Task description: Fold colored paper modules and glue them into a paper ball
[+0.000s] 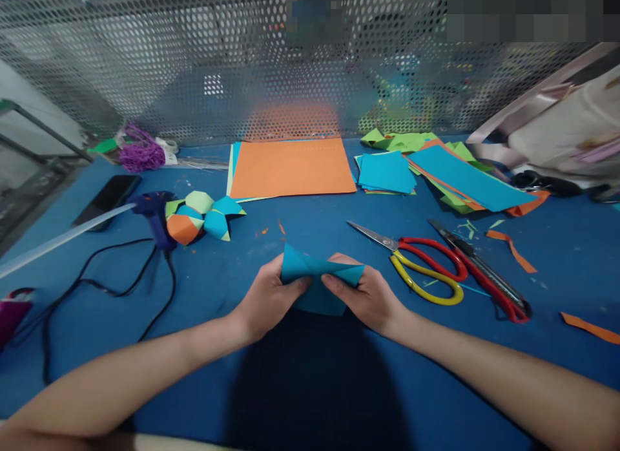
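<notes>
Blue paper [318, 300], bent between the thumbs, is gripped by the left hand [266, 299] and the right hand [375, 297] at the table's near middle; scissors [396, 247] are laid to the right, a glue gun [157, 223] to the left.

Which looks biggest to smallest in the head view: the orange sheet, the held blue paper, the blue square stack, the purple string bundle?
1. Orange sheet
2. Held blue paper, though being nearer the camera may make it look bigger
3. Blue square stack and purple string bundle: too alike to rank
</notes>
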`<act>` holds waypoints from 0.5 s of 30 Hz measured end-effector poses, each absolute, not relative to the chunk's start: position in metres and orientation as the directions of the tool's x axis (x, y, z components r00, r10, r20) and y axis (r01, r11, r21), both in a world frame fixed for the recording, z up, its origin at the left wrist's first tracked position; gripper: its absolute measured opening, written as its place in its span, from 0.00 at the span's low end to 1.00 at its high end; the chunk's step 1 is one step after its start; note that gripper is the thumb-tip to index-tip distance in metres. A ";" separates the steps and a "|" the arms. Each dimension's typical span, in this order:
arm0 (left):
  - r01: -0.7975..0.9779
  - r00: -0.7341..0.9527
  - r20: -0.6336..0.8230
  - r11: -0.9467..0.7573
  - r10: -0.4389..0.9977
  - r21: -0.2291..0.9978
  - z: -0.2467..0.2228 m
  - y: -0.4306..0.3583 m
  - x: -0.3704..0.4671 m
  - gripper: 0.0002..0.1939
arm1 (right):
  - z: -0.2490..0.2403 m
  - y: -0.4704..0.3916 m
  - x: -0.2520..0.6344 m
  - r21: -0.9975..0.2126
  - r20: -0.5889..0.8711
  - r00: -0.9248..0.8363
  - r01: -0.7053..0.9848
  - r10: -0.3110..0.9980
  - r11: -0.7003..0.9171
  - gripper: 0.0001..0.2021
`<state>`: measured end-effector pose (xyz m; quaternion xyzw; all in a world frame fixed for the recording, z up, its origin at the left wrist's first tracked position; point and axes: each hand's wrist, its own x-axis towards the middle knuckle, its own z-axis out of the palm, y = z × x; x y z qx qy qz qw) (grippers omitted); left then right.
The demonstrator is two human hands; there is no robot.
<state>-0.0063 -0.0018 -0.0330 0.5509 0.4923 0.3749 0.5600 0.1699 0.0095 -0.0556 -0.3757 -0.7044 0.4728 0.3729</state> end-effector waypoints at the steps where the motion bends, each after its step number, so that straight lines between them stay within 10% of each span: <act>1: 0.127 0.243 -0.133 0.105 0.961 0.986 -0.033 -0.002 -0.006 0.06 | -0.056 0.010 0.170 -0.944 0.173 -0.453 0.176 0.875 0.278 0.09; 15: 0.008 0.189 -0.173 0.175 0.967 0.985 -0.035 -0.002 -0.008 0.08 | -0.058 0.004 0.178 -0.977 0.109 -0.290 0.145 0.951 0.156 0.04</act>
